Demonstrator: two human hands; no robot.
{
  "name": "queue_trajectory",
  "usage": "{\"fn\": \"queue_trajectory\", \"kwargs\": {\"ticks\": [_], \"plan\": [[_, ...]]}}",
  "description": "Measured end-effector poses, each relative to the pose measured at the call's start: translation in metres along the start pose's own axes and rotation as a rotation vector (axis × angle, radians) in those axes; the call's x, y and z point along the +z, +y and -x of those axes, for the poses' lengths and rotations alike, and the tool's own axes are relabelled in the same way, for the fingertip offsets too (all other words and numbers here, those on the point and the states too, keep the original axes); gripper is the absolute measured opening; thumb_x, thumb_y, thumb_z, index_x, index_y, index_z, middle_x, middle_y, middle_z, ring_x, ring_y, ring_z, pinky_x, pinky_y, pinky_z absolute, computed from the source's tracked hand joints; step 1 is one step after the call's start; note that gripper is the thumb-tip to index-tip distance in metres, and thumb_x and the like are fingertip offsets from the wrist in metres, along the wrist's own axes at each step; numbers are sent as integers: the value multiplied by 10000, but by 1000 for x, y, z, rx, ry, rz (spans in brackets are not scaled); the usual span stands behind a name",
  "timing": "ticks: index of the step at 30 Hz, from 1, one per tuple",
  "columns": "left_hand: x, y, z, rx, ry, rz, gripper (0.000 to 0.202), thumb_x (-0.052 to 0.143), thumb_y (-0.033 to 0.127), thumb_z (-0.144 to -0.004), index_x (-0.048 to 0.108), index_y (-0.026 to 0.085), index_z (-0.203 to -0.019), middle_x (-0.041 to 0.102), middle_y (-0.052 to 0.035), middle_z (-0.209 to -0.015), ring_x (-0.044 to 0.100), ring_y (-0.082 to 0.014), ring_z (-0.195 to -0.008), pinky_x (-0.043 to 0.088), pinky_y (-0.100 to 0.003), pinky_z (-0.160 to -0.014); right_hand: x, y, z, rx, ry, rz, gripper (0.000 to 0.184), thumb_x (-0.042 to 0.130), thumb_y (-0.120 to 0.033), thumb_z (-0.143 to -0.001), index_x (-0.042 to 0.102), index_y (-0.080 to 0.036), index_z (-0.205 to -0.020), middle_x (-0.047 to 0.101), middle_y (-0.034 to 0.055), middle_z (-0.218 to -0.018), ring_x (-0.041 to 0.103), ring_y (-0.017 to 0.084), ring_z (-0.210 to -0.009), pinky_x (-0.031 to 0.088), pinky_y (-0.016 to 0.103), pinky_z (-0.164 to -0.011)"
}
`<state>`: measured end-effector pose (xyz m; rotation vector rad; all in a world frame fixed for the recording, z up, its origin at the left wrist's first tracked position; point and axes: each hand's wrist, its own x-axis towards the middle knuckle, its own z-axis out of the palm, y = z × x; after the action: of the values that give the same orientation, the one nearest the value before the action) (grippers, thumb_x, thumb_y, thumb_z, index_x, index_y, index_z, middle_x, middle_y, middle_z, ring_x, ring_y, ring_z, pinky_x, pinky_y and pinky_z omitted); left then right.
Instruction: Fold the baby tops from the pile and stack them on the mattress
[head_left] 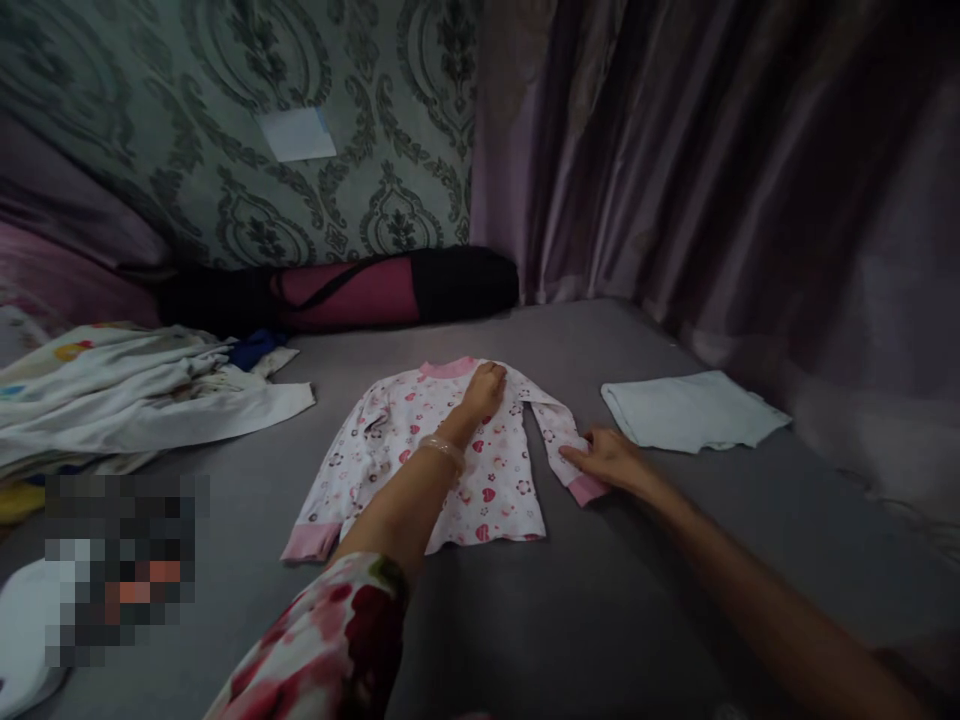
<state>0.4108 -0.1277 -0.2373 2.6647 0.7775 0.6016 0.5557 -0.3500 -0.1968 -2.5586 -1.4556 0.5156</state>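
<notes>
A small white long-sleeved shirt [450,470] with pink hearts, flowers and a pink collar and cuffs lies spread on the grey bed surface. My left hand [486,388], a clear bangle on its wrist, is closed at the shirt's shoulder, just right of the collar. Its fingertips are partly hidden. Toward the right, my right hand [611,460] pinches the sleeve a little above its pink cuff [589,489]. The other sleeve lies angled out to the left, its cuff flat on the bed.
Right of the shirt lies a folded pale cloth [694,412]. A pile of clothes [135,390] is at the left. A long black and maroon bag [352,295] rests along the wall, beside purple curtains [585,150]. A white object [30,630] sits at the lower left, near a blurred patch.
</notes>
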Motion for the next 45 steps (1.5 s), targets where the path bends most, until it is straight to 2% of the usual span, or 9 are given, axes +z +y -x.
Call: {"fn": "queue_trajectory", "kwargs": {"ticks": [5, 9, 15, 18, 23, 27, 32, 36, 45], "plan": [[18, 0, 8, -42, 99, 5, 279, 367, 181, -913, 536, 130, -1129, 560, -167, -1166, 495, -247, -1117, 396, -438, -999, -2, 10, -15, -74, -78, -109, 582, 691, -388, -737, 551, -134, -1242, 677, 106, -1030, 642, 210, -874, 445, 256, -657], [21, -2, 7, -43, 126, 3, 289, 353, 222, -937, 516, 144, -1162, 551, -160, -1213, 484, -244, -1158, 380, -436, -1026, -42, 16, -39, -167, -63, 23, 625, 676, -241, -745, 468, -148, -1327, 661, 94, -1032, 625, 212, -891, 429, 259, -685], [21, 1, 6, -74, 118, -38, 383, 367, 337, -964, 478, 120, -1260, 532, -174, -1308, 468, -250, -1230, 344, -423, -1079, -111, 17, -52, -453, 447, 577, 370, 301, -106, -937, 560, -169, -1192, 602, 148, -1058, 537, 271, -999, 335, 371, -843], [19, 5, 8, -87, 89, -60, 479, 347, 401, -974, 420, 119, -1354, 504, -179, -1364, 444, -262, -1279, 322, -437, -1097, -107, 38, -58, -501, 515, 729, 372, 268, -103, -948, 600, -142, -1111, 588, 163, -1011, 518, 276, -934, 323, 378, -800], [17, 11, 11, -118, -5, -138, 561, 357, 502, -957, 425, 189, -1418, 402, -172, -1473, 345, -342, -1365, 291, -510, -1101, -71, 83, -74, -552, 376, 729, 307, 364, -82, -920, 638, -176, -1020, 605, 126, -976, 523, 244, -872, 320, 345, -765], [16, 14, 11, -146, -33, -136, 560, 368, 525, -948, 444, 240, -1423, 378, -147, -1499, 321, -369, -1376, 285, -534, -1097, -62, 90, -77, -539, 322, 704, 307, 392, -75, -911, 650, -187, -1034, 624, 125, -1013, 545, 242, -907, 331, 339, -778], [18, 14, 12, -128, -21, -145, 504, 367, 511, -951, 489, 297, -1391, 376, -120, -1504, 327, -374, -1367, 277, -548, -1091, -69, 74, -75, -330, 116, 744, 337, 419, -17, -864, 695, -152, -1003, 659, 173, -1077, 574, 305, -1023, 379, 375, -781], [20, 12, 12, -103, -7, -150, 530, 370, 562, -931, 507, 309, -1377, 384, -120, -1493, 325, -382, -1365, 276, -546, -1091, -71, 37, -88, -262, 116, 684, 292, 451, -43, -861, 718, -140, -926, 687, 193, -992, 601, 311, -1019, 402, 399, -822], [22, 12, 12, -91, 8, -195, 577, 384, 626, -905, 489, 331, -1390, 381, -121, -1497, 337, -378, -1361, 291, -541, -1088, -19, -70, -142, -304, 212, 238, 334, 402, -221, -958, 602, -193, -1224, 590, 130, -1263, 562, 239, -1137, 432, 304, -885]]}}
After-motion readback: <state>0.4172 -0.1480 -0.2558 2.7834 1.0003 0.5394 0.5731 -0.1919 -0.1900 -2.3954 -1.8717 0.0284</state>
